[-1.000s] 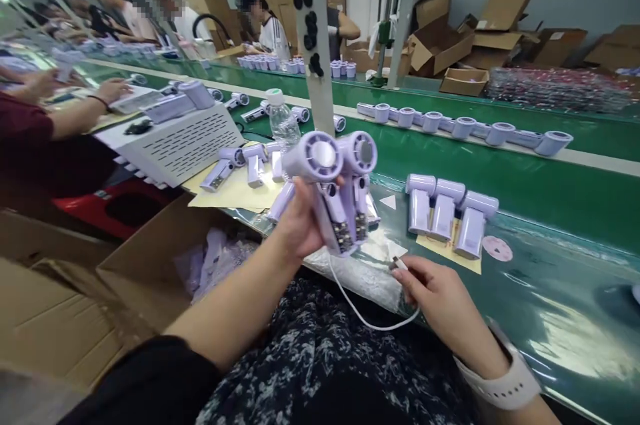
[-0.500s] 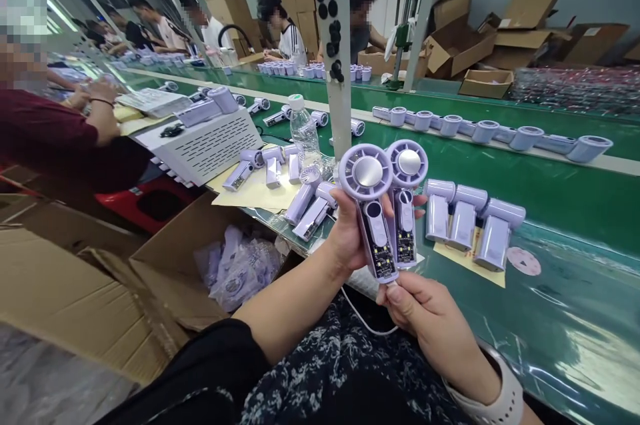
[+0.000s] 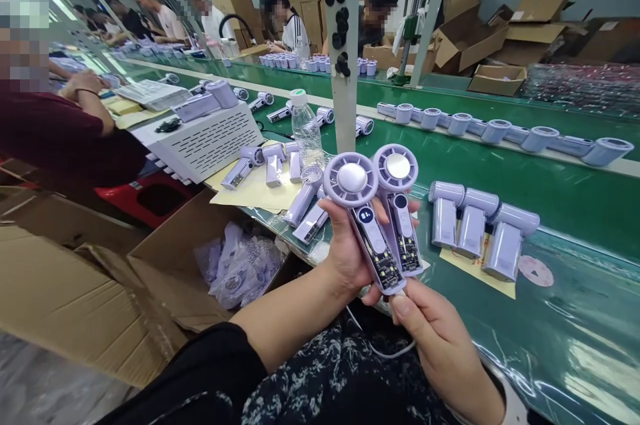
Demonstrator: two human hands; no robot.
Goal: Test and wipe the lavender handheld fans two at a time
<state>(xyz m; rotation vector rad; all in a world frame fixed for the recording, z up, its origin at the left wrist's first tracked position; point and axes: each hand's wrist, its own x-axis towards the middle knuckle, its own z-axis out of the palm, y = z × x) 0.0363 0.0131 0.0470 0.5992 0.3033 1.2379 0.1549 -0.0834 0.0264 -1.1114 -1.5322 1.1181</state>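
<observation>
Two lilac handheld fans are held side by side in my left hand (image 3: 345,248), its fingers wrapped round their handles. The nearer handheld fan (image 3: 351,178) has a lit display reading about 18 and bare circuitry in its handle. Behind it, on the right, the second handheld fan (image 3: 399,166) has a dark display and bare circuitry too. My right hand (image 3: 430,318) pinches the plug of a white charging cable (image 3: 393,353) at the bottom of the nearer fan's handle. The plug itself is mostly hidden by my fingers.
Three lilac fans (image 3: 473,221) lie on yellow paper at right. More fans lie left, beside a plastic bottle (image 3: 305,121) and a white metal box (image 3: 210,145). A post (image 3: 344,105) rises ahead. An open carton (image 3: 175,245) holds bagged parts. Co-workers sit across and left.
The nearer fan's display, dark before, is now lit with digits. Both fans have shifted slightly left and down in view, and my right hand stays at the handle's bottom.
</observation>
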